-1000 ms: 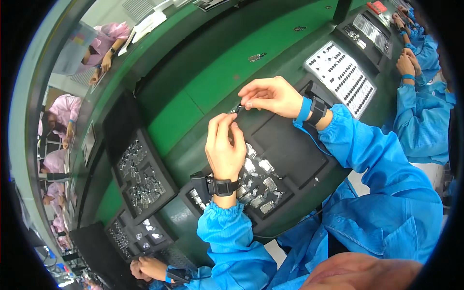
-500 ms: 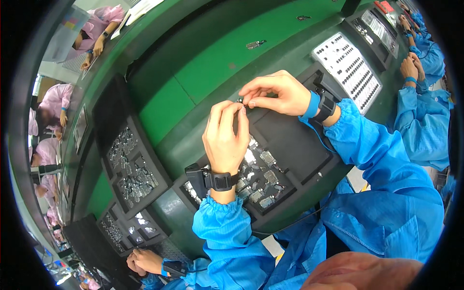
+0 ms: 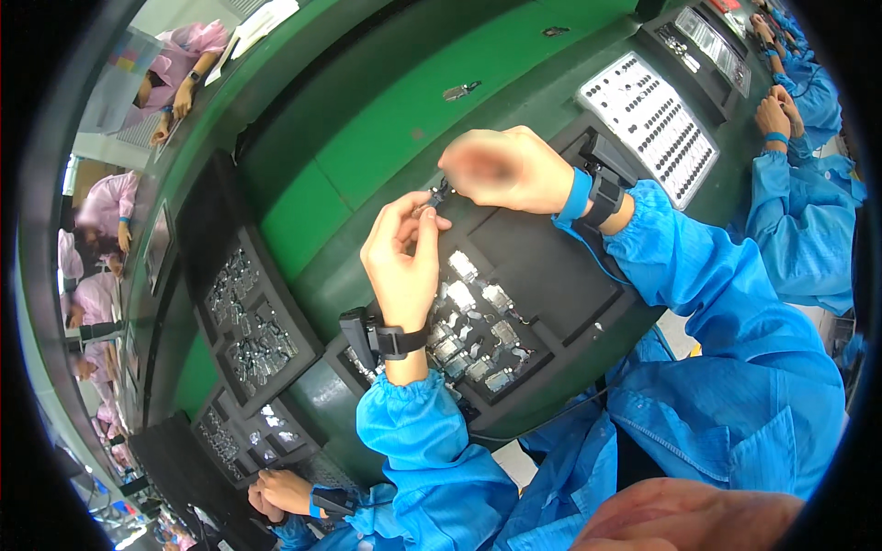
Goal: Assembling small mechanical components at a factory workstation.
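Component (image 3: 440,193), small and dark, in left hand (image 3: 401,262), blocky silvery parts (image 3: 497,297)

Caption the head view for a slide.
Left hand holds a small dark part beside the right hand, near a black tray of metallic pieces.

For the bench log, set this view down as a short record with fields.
Left hand: fingertips at a small dark part
Right hand: beside the same part; fingers blurred, grip unclear
Below hands: black tray with silvery metallic parts in one compartment
Left side: another black tray, also holding small parts
Right side: white tray with rows of black pieces
Beyond hands: two loose parts on the green surface
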{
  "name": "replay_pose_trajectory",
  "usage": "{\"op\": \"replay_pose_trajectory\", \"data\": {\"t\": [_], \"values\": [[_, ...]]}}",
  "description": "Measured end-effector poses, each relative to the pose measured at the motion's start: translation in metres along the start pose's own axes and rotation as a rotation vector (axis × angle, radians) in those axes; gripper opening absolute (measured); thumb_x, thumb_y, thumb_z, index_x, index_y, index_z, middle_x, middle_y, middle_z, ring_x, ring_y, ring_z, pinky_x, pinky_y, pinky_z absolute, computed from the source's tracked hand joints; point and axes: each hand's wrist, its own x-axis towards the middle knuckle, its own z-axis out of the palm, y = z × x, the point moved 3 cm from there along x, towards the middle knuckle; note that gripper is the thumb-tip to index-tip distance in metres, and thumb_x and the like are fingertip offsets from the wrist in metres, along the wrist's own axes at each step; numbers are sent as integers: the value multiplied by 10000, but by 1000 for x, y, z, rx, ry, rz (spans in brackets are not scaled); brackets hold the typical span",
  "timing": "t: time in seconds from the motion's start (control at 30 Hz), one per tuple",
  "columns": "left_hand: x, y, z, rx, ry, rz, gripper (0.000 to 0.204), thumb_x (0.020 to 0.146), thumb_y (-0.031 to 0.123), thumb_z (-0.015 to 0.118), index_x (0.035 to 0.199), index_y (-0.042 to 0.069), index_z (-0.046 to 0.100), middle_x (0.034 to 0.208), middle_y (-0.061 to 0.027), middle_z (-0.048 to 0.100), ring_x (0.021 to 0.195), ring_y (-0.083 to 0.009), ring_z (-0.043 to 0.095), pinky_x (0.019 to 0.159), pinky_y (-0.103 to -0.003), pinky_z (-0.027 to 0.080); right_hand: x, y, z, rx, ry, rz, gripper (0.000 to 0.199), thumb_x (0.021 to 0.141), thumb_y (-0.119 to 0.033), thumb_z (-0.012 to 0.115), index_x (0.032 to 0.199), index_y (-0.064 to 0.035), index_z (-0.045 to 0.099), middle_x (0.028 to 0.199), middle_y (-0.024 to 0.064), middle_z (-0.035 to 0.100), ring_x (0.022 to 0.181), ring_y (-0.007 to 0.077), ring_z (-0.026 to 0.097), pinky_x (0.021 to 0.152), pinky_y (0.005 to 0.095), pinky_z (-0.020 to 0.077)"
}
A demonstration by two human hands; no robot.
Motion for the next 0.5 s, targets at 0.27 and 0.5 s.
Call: {"op": "replay_pose_trajectory", "data": {"t": [0.27, 0.5], "values": [[-3, -10, -3, -65, -81, -145, 267, 939, 11, 648, 1203, -33, 643, 879, -59, 684, 782, -90, 641, 679, -217, 489, 1, -5, 2, -118, -18, -49, 363, 774, -2, 664, 1136, -25, 645, 804, 1, 673, 582, 60, 466, 549, 226, 417], [-2, -10, -5, -95, -36, -170, 256, 892, -3, 691, 1147, -22, 695, 933, -104, 728, 729, -118, 696, 666, -248, 548, 1, -8, 2, -183, -25, -150, 359, 772, 5, 661, 1129, -24, 634, 806, 5, 672, 590, 60, 484, 551, 220, 420]]}}
